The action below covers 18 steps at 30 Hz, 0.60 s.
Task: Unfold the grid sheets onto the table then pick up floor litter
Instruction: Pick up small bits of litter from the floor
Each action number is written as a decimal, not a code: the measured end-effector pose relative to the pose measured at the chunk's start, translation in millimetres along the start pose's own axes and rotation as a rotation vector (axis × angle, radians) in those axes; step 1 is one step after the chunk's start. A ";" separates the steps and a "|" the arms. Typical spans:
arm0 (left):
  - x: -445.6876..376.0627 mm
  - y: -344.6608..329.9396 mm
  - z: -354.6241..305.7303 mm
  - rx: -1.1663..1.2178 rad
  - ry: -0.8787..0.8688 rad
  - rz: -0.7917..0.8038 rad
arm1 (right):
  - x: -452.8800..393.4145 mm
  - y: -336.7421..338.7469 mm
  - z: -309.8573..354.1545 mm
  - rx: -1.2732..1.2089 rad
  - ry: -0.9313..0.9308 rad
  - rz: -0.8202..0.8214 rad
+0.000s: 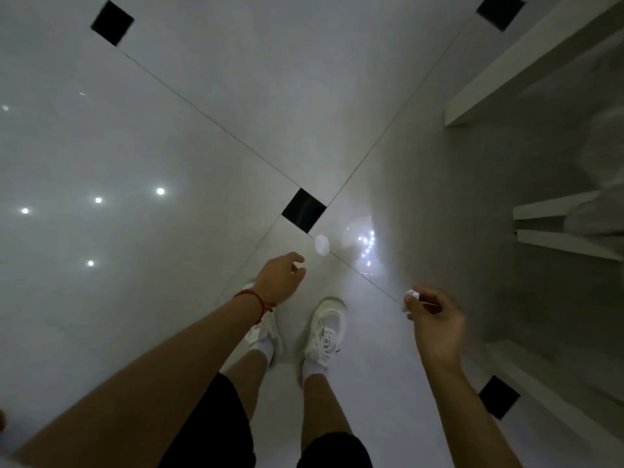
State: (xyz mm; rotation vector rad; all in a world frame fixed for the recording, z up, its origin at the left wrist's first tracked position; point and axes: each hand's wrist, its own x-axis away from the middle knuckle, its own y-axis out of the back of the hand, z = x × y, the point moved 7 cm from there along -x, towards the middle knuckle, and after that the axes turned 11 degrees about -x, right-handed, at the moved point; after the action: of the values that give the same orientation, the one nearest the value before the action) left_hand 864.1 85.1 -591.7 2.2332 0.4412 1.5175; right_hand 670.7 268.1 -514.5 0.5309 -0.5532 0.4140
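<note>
A small white crumpled scrap of litter (321, 245) lies on the glossy white tiled floor (169, 146), just below a black inset tile (303, 209). My left hand (281, 277) reaches down toward it, fingers loosely curled and apart, holding nothing, a short gap from the scrap. My right hand (434, 320) hangs lower right, fingers pinched on a small white piece of litter (412, 294). No grid sheets are in view.
My feet in white sneakers (326, 329) stand below the scrap. White table legs and frame rails (553, 243) rise at the right, with a table edge (526, 59) at upper right. More black inset tiles (499, 396) dot the floor. Ceiling lights reflect at left.
</note>
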 end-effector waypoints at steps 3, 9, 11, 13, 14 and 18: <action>-67.6 -37.6 12.4 -0.115 -0.041 0.027 | -36.5 -21.2 -37.0 -0.013 -0.028 -0.007; -173.5 -106.1 32.8 -0.174 -0.061 -0.039 | -93.0 -62.9 -105.2 -0.011 -0.066 -0.010; -199.0 -124.3 34.9 -0.215 -0.082 -0.095 | -108.5 -72.3 -119.1 0.007 -0.056 -0.010; -217.9 -139.1 38.6 -0.251 -0.091 -0.139 | -119.4 -78.9 -131.0 0.026 -0.054 -0.011; -225.3 -145.0 40.5 -0.263 -0.104 -0.171 | -124.7 -81.4 -136.2 0.025 -0.045 -0.011; -242.0 -162.9 45.1 -0.286 -0.202 -0.329 | -138.8 -87.7 -153.4 0.047 -0.047 -0.007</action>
State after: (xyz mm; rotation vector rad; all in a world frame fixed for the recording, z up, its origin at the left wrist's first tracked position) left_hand 813.6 105.7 -881.9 1.9523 0.4688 1.0998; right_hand 665.7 255.7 -738.8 0.5884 -0.5874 0.4091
